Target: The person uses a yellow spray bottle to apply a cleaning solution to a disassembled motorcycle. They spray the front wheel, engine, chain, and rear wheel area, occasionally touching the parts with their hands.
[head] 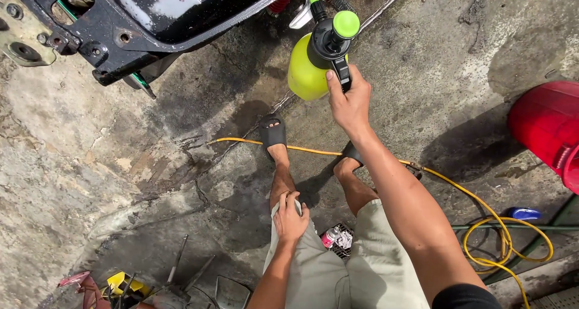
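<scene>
while the right hand (348,101) grips its handle, the yellow sprayer (310,70) hangs just beyond.

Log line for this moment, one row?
right hand: gripping yellow-green sprayer handle | left hand: resting on thigh | yellow hose: on concrete

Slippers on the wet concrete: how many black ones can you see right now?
2. One black slipper is on the left foot, lying across the yellow hose. The other slipper is on the right foot, mostly hidden behind the right forearm.

Light khaki shorts (338,273), black slide sandals (272,131), black sleeve (464,297).
</scene>
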